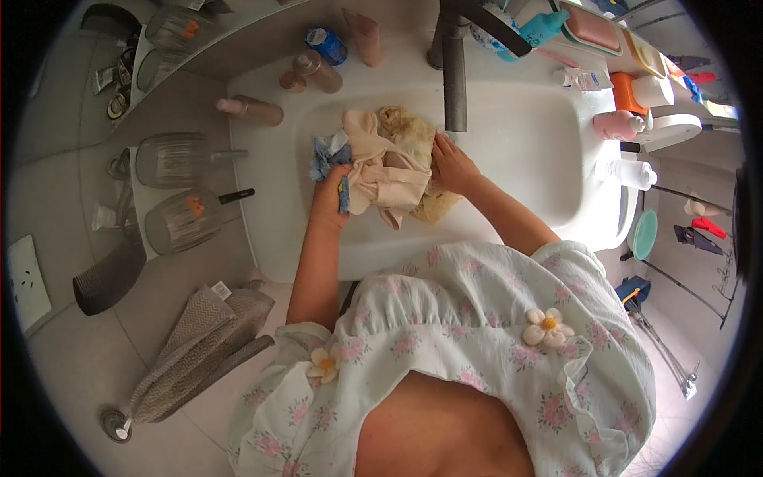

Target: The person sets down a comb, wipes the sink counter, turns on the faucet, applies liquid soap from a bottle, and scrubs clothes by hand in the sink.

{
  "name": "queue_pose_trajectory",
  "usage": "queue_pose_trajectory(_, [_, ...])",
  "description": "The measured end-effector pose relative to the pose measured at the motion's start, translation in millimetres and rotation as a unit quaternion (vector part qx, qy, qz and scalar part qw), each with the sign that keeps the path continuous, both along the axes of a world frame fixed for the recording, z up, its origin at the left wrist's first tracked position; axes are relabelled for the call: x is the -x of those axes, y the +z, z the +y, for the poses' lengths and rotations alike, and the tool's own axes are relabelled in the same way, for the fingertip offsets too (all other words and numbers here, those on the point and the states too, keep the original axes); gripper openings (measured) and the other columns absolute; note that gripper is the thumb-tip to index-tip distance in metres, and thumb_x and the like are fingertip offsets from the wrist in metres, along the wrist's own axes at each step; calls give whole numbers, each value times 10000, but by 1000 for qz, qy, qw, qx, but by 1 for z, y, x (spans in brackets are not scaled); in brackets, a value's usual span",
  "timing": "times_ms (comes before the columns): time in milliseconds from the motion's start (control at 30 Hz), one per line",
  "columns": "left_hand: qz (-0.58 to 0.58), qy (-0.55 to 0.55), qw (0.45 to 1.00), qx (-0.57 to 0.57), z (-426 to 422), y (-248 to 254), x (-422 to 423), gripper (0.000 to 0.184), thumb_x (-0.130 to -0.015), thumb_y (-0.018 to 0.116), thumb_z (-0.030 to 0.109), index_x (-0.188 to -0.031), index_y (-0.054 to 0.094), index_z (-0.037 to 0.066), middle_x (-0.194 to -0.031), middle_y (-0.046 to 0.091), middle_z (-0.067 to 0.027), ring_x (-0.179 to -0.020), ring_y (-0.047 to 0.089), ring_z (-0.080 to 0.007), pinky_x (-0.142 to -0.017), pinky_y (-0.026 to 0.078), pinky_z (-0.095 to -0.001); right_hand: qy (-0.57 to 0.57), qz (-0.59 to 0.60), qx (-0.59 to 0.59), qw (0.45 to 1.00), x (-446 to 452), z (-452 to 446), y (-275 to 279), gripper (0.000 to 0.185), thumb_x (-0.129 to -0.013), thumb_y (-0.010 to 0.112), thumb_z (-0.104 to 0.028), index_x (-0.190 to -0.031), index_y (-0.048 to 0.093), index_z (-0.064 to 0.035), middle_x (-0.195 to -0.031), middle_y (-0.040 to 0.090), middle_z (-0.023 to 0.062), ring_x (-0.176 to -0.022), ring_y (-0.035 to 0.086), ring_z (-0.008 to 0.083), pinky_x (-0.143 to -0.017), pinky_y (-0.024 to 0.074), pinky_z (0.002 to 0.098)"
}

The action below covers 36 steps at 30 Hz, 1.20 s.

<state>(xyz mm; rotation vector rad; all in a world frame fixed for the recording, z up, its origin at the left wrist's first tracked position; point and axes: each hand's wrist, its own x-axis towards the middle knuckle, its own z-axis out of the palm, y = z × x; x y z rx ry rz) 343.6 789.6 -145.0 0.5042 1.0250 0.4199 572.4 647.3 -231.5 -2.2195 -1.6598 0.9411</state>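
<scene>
A bundle of wet-looking cloths lies in the white basin (524, 207), below the dark faucet (455, 87). On top is a peach garment (389, 181) with strap-like bands. My left hand (330, 195) is closed on its left side, with a small blue cloth (327, 155) bunched just above the fingers. Another scrap of blue and yellow shows beside that hand. To the right sits a stained yellowish cloth (409, 131), partly covered by the peach garment. Against its right edge rests my right hand (455, 165), fingers stretched out; its thumb is hidden.
Bottles and a blue can (327, 46) stand along the basin's back left edge. On the right rim are a pink pump bottle (617, 125), a white bottle (632, 173) and a tube (586, 79). A grey towel (199, 350) hangs at the left, below glass cups (183, 222).
</scene>
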Motion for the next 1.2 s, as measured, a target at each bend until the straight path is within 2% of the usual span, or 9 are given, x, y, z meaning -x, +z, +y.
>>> queue_pose_trajectory(67, [10, 16, 1000, 8, -6, -7, 1, 421, -769, 634, 160, -1159, 525, 43, -1054, 598, -85, -943, 617, -230, -799, 524, -365, -15, 21, 38, 999, 10, 2, 85, 635, -858, 485, -196, -1383, 235, 58, -1446, 248, 220, -1361, 220, 334, -1112, 238, 388])
queue_pose_trajectory(167, [-20, -7, 999, 28, -14, -11, 4, 392, -789, 617, 207, -1146, 545, 60, -1059, 608, -80, -956, 615, -232, -824, 514, -368, 13, -155, -27, 987, 11, -11, -3, 579, -846, 494, -180, -1367, 316, 0, -1434, 290, 177, -1323, 305, 312, -1067, 321, 381])
queue_pose_trajectory(300, [-91, -11, 991, 94, -23, 5, -13, 396, -811, 601, 290, -1146, 557, 84, -1095, 611, -77, -983, 608, -230, -860, 497, -358, 38, -98, 57, 993, -19, 3, 26, 444, -802, 542, -131, -1239, 502, -64, -1286, 472, 132, -1155, 489, 304, -936, 437, 378])
queue_pose_trajectory(400, [-84, -5, 995, 57, -42, 26, -28, 433, -807, 621, 318, -1163, 544, 82, -1114, 603, -77, -1006, 599, -221, -868, 489, -343, -152, -18, -74, 985, -37, -14, 46, 341, -770, 568, -64, -1110, 591, -46, -1053, 592, 143, -985, 577, 329, -857, 467, 378])
queue_pose_trajectory(667, [-13, -82, 995, -53, -51, -21, -41, 493, -789, 616, 152, -1247, 465, 51, -1127, 562, -62, -996, 577, -181, -859, 477, -300, -204, -193, -17, 960, -75, -67, 35, 503, -824, 576, -146, -1310, 451, -103, -1396, 361, 192, -1275, 341, 370, -1050, 320, 426])
queue_pose_trajectory(767, [4, -73, 995, -74, -53, -13, -31, 496, -792, 595, 112, -1263, 456, 46, -1141, 550, -57, -1009, 564, -173, -861, 472, -296, -202, -136, -120, 963, -69, -61, 10, 526, -822, 590, -160, -1324, 444, -106, -1387, 368, 201, -1272, 347, 371, -1053, 314, 425])
queue_pose_trajectory(1000, [26, 29, 987, -157, -55, 25, -15, 459, -798, 576, 61, -1244, 469, 31, -1130, 555, -52, -1005, 554, -155, -883, 445, -284, -49, 43, -71, 995, 5, -29, 36, 416, -836, 543, -107, -1251, 507, -98, -1324, 451, 150, -1196, 440, 348, -992, 393, 399])
queue_pose_trajectory(1133, [19, -17, 963, -270, -48, 40, -15, 418, -798, 584, 68, -1201, 481, 25, -1131, 563, -57, -999, 554, -157, -881, 438, -285, -73, -80, -162, 981, -31, -28, -5, 365, -862, 493, -109, -1226, 518, -102, -1181, 559, 145, -1111, 504, 324, -929, 425, 422])
queue_pose_trajectory(1200, [100, -91, 948, -287, -47, 41, -18, 426, -791, 593, 80, -1198, 478, 29, -1135, 564, -64, -1005, 555, -164, -882, 439, -292, -128, -105, -46, 985, -49, -19, -3, 341, -861, 495, -118, -1199, 533, -107, -1148, 577, 143, -1081, 522, 325, -905, 432, 419])
